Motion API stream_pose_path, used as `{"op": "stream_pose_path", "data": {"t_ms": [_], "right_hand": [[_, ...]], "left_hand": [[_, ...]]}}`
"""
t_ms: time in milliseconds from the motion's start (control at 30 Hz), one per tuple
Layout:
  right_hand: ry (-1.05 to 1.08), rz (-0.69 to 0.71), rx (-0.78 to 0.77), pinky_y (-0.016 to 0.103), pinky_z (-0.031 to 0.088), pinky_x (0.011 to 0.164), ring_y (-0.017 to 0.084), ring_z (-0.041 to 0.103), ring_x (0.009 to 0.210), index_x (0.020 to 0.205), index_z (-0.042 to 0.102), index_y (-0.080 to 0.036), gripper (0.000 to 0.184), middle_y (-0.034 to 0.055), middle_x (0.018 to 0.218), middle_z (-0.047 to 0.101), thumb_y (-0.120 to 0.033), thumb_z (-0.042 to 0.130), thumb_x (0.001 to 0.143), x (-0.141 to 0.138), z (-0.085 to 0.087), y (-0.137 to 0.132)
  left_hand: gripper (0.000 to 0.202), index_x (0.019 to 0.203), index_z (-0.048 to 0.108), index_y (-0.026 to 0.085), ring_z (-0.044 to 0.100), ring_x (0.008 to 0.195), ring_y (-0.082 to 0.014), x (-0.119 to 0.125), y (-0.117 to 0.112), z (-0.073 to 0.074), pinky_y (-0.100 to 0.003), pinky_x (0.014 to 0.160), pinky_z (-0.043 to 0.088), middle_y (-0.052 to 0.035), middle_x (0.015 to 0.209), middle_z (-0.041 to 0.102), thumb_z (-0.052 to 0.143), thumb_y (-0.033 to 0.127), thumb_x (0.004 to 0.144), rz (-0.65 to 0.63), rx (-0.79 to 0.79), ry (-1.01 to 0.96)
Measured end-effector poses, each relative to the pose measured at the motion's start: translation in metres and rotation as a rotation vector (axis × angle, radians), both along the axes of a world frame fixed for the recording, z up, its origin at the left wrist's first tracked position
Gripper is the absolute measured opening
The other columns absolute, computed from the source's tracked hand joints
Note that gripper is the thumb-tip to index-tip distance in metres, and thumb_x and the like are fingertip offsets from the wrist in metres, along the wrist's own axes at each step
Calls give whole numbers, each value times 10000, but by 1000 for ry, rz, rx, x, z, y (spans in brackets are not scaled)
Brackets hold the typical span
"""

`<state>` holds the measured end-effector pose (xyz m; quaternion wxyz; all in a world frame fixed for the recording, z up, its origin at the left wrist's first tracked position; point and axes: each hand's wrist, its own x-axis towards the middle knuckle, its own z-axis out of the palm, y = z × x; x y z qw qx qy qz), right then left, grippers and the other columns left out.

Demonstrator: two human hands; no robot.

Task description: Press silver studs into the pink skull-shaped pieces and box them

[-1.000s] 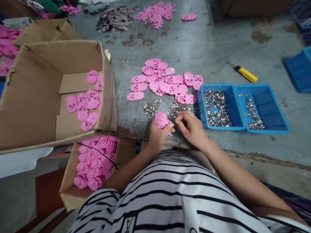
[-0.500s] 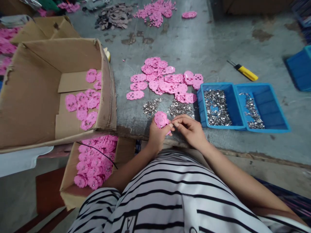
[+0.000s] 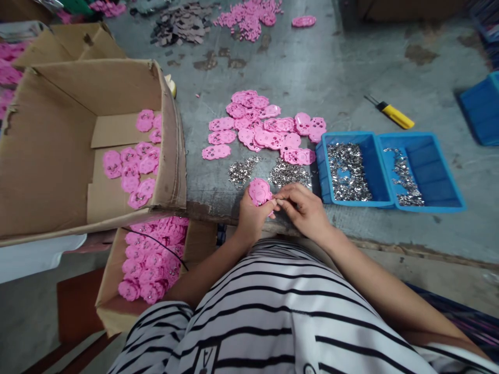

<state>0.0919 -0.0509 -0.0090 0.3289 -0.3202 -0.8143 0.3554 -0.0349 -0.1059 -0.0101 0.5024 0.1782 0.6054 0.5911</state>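
My left hand [image 3: 252, 217] is closed around a pink plastic plate [image 3: 260, 191] with a wavy outline, held tilted just over the table's front edge. The fingertips of my right hand [image 3: 302, 208] are pinched together at the plate's right end; whatever is between them is too small or hidden to name. Just beyond my hands lie two heaps of tiny silvery metal pieces, a left heap [image 3: 242, 171] and a right heap [image 3: 290, 174]. Behind these is a loose pile of similar pink plates [image 3: 268, 139], some overlapping.
Two blue bins [image 3: 353, 201] with metal pieces stand at right, below a yellow-handled screwdriver [image 3: 396, 115]. At left are a large cardboard box [image 3: 50, 150] with pink pieces and a fuller lower box [image 3: 107, 306]. Grey scraps [image 3: 185, 23] and small pink parts [image 3: 249, 21] lie at the back.
Little differs. The fingers of my right hand have shifted slightly at the plate's end, and the view has moved a touch.
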Motion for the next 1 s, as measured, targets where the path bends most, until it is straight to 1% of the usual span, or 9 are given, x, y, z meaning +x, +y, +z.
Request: {"op": "stream_pose_path", "data": {"t_ms": [100, 233, 367, 433, 567, 700, 800, 900, 1000], "right_hand": [[5, 16, -16, 343, 521, 747, 183, 634, 839, 872, 676, -221, 123, 57, 896, 667, -213, 556, 899, 1, 0, 2], [9, 29, -78, 354, 522, 743, 188, 630, 830, 829, 681, -230, 125, 53, 886, 674, -247, 573, 890, 2, 0, 5], [34, 13, -132, 351, 520, 743, 185, 629, 826, 805, 694, -227, 153, 50, 875, 674, -241, 566, 889, 2, -3, 6], [41, -9, -144, 350, 518, 746, 183, 627, 825, 798, 692, -223, 163, 51, 873, 671, -232, 557, 889, 2, -4, 5], [73, -46, -159, 341, 510, 728, 172, 618, 792, 763, 670, -212, 163, 50, 855, 665, -228, 558, 881, 1, -5, 4], [92, -72, -204, 346, 507, 724, 174, 612, 780, 713, 659, -211, 162, 47, 832, 663, -249, 593, 856, -1, -4, 4], [101, -77, -286, 359, 507, 749, 181, 612, 790, 686, 670, -213, 178, 48, 817, 665, -293, 629, 839, -2, -3, 4], [146, -79, -411, 356, 505, 769, 178, 613, 794, 660, 684, -214, 201, 43, 793, 660, -346, 671, 811, -3, -3, 5], [209, -114, -538, 321, 492, 687, 165, 594, 743, 682, 699, -216, 220, 36, 792, 665, -422, 716, 760, -4, -4, 5]], "left_hand": [[365, 929, 578, 152, 598, 542, -104, 0, -1, 1, -189, 446, 486, 28, 697, 631, 688, 161, 580, -10, 4, -6], [413, 973, 612, 143, 580, 521, -101, 0, 0, 2, -193, 436, 481, 33, 674, 625, 693, 142, 568, -31, -11, 47], [479, 1055, 592, 140, 601, 519, -108, 1, 0, 4, -185, 428, 470, 24, 675, 639, 678, 134, 584, -43, -15, -5], [454, 1033, 581, 141, 610, 523, -111, 2, 1, 5, -183, 428, 470, 21, 675, 643, 685, 144, 591, -42, -9, -32], [365, 919, 562, 147, 613, 534, -110, 3, 1, 6, -192, 433, 476, 12, 710, 648, 712, 168, 586, -30, 4, -43], [358, 897, 550, 152, 604, 542, -97, 4, 2, 3, -189, 452, 477, 8, 739, 655, 735, 166, 591, -16, 3, -32], [358, 904, 553, 152, 600, 546, -95, 4, 2, 0, -185, 456, 478, 12, 733, 650, 737, 162, 598, -9, 9, -19], [410, 980, 569, 154, 598, 545, -94, 4, 1, 0, -183, 452, 477, 16, 734, 650, 727, 149, 603, -6, 11, -18], [417, 1005, 577, 161, 598, 541, -91, 3, 2, 2, -175, 454, 470, 22, 725, 644, 714, 143, 611, -8, 1, -11]]}}
